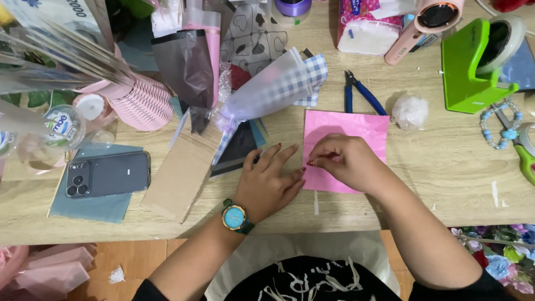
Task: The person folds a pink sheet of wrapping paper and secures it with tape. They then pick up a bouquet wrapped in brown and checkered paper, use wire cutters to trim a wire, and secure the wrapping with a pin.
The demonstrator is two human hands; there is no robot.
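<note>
The left hand (271,181), wearing a turquoise-faced wristwatch (234,217), lay open and flat on the pale wooden table (446,167), its fingertips at the left edge of a square pink paper sheet (356,134). The right hand (343,161) rested on that sheet, fingers curled and pinched together at its left edge. Blue-handled pliers (359,95) lay just above the sheet; a grey smartphone (108,174) sat well to the left.

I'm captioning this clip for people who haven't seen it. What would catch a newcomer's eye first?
First, the pink paper sheet at the centre of the wooden table, with the left hand flat at its left edge and the right hand pinching on it. Next, the bright green tape dispenser at upper right and the blue-handled pliers above the sheet.
</note>
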